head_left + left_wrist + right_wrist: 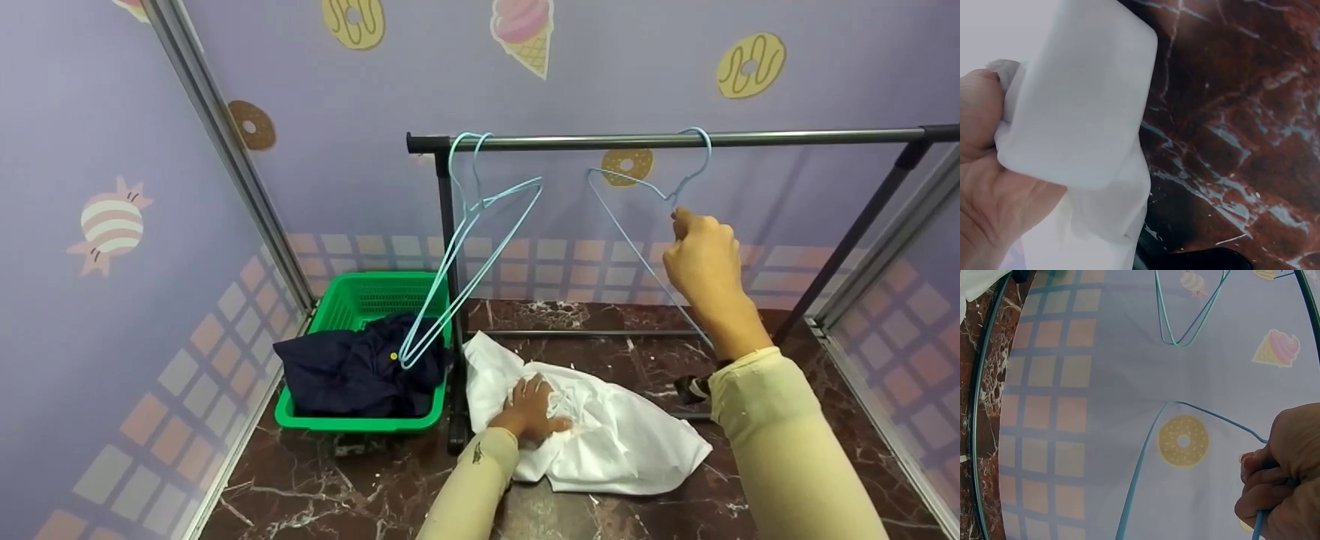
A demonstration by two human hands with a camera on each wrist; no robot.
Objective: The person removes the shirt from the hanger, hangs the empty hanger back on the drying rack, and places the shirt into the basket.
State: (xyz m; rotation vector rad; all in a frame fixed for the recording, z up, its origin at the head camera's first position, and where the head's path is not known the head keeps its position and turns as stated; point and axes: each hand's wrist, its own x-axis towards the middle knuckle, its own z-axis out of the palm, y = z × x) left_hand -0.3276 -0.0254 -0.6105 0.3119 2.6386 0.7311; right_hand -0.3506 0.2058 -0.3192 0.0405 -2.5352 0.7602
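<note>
My right hand (709, 259) grips a light blue hanger (634, 236) just below its hook, with the hook over the rack's top bar. In the right wrist view, the curled fingers wrap the hanger (1143, 455) near its neck. Down on the floor, my left hand (534, 412) holds bunched fabric of a white garment (622, 442). Folds of this white garment (1084, 101) lie against the palm in the left wrist view and hide some fingers. The garment's exact kind cannot be told.
Two more light blue hangers (469, 217) hang at the left end of the clothes rack (570, 142). Below them, a green basket (352, 427) holds dark navy clothing (352, 375). Patterned panels enclose the marble floor (337, 487) at left, back and right.
</note>
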